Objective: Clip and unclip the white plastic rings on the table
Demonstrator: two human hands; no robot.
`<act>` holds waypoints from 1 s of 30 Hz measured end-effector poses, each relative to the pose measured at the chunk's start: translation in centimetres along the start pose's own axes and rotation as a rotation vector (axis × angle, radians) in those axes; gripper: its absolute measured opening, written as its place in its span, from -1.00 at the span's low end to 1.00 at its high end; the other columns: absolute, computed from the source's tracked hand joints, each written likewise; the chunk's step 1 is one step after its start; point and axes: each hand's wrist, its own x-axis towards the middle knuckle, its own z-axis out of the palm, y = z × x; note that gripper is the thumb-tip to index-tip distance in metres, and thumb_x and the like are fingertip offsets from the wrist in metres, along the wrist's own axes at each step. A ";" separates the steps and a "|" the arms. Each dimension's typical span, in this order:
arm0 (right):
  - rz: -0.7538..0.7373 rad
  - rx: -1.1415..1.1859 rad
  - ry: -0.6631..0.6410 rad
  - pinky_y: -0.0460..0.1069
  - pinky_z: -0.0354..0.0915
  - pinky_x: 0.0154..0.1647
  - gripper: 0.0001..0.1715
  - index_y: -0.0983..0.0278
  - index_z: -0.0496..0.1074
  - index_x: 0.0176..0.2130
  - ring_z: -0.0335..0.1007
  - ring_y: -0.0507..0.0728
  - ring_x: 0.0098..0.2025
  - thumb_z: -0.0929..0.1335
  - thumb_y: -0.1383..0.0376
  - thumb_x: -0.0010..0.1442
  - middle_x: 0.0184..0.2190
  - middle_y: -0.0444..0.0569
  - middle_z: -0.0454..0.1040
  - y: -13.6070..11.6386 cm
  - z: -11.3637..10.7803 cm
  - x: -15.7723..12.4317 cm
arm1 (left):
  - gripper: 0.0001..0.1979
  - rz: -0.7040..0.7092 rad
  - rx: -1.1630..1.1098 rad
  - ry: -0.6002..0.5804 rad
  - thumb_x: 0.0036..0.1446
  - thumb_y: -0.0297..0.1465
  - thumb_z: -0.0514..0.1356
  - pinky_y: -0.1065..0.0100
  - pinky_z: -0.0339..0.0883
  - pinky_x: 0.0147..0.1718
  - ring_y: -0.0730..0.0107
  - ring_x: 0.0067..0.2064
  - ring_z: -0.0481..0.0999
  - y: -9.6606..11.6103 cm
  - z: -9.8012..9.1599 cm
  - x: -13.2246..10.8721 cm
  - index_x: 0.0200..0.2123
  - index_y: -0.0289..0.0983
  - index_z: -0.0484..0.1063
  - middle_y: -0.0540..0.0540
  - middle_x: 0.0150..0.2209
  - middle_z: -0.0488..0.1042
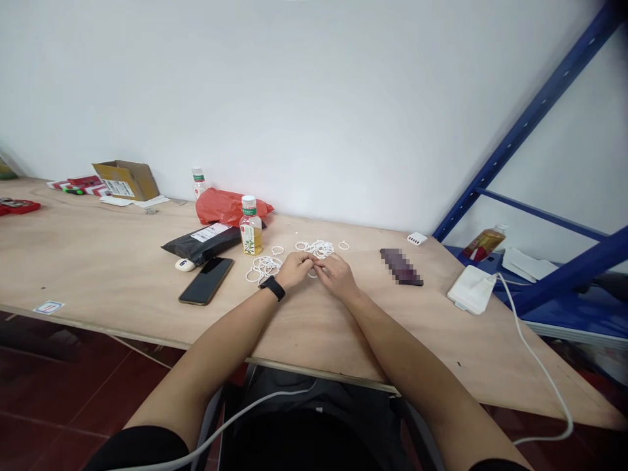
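My left hand [293,270], with a dark watch on its wrist, and my right hand [338,276] meet fingertip to fingertip over the table. Both are closed in a pinch. Between them part of a white curtain ring [313,275] shows below the fingers; the rest is hidden. Just beyond my fingers lies a heap of white rings [322,248], each a thin hoop with what looks like a small eyelet. Another loose cluster of rings [265,267] spreads beside my left wrist. One single ring [344,245] lies apart, beyond my right hand.
Left of the rings are a phone [207,281], a drink bottle [250,229], a black parcel bag [201,243] and a red plastic bag [220,206]. On the right lie a pixelated dark object [402,267] and a white charger box [471,289] with a cable. A blue rack [530,124] borders the table.
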 end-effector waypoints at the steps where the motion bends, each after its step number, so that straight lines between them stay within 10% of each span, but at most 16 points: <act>1: -0.001 0.000 0.003 0.06 0.30 -0.17 -0.76 0.18 0.49 -0.27 0.37 0.14 -0.29 0.25 0.25 0.32 -0.39 -0.03 0.52 -0.1 0.0 0.0 | -0.71 0.012 0.014 -0.003 -0.01 -0.54 0.00 0.42 0.38 -0.25 0.40 -0.33 0.51 0.0 0.1 0.0 -0.41 -0.35 0.55 -0.06 -0.41 0.58; 8: -0.038 0.039 0.038 0.03 0.29 -0.18 -0.83 0.19 0.47 -0.16 0.38 0.13 -0.31 0.31 0.22 0.29 -0.39 -0.05 0.53 -0.2 -0.1 -0.1 | -0.67 0.062 0.289 0.051 0.07 -0.53 -0.05 0.36 0.37 -0.17 0.34 -0.26 0.53 -0.1 -1.2 0.0 -0.38 -0.31 0.54 -0.08 -0.33 0.59; 17: 0.404 -0.115 -0.126 0.05 0.23 -0.03 -0.77 0.25 0.51 -0.16 0.39 0.19 -0.11 0.32 0.24 0.22 -0.22 -0.01 0.55 5.4 -2.4 -1.1 | -0.71 -0.135 1.038 0.116 0.09 -0.39 0.06 0.12 0.30 -0.15 0.01 -0.12 0.49 0.7 -5.9 -0.3 -0.38 -0.31 0.61 -0.27 -0.24 0.57; 30: 0.369 -0.290 -0.404 0.00 0.13 -0.08 -0.83 0.22 0.52 -0.27 0.32 0.17 -0.12 0.31 0.28 0.23 -0.22 0.01 0.50 4.3 -2.0 -0.8 | -0.70 0.018 0.638 -0.161 0.14 -0.35 0.10 0.31 0.35 -0.08 0.23 -0.13 0.55 -0.1 0.0 -1.3 -0.14 -0.26 0.58 -0.12 -0.16 0.60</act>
